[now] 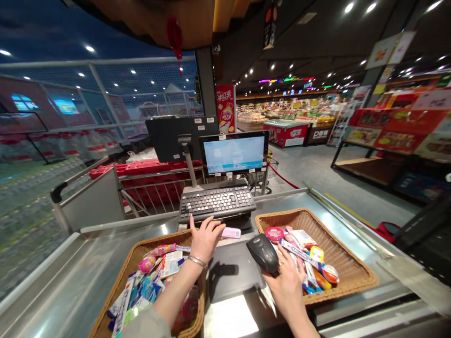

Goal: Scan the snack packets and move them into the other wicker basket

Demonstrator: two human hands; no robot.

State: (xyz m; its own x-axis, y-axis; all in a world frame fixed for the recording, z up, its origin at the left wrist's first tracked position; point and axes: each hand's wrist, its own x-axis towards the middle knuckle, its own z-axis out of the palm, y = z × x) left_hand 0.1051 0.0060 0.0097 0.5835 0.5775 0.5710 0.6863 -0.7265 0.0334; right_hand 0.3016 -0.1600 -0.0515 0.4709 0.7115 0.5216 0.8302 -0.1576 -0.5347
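Observation:
My left hand (206,237) stretches over the front edge of the black keyboard (217,202), its index finger at the lower left keys. A slim pink pack (230,233) sticks out to the right from under its fingers, apparently held there. A black barcode scanner (262,252) is in my right hand (287,281), its handle mostly hidden. The right fingers reach over the edge of the right wicker basket (352,277), beside a long blue and white candy pack (299,251). Under my left forearm stands the left wicker basket (118,281), full of small colourful packs.
A lit monitor (235,155) stands behind the keyboard, and a second screen (176,136) faces away. Between the baskets lies a grey flat panel (229,270) on the metal counter (52,281). Red shopping carts (151,178) stand beyond the counter.

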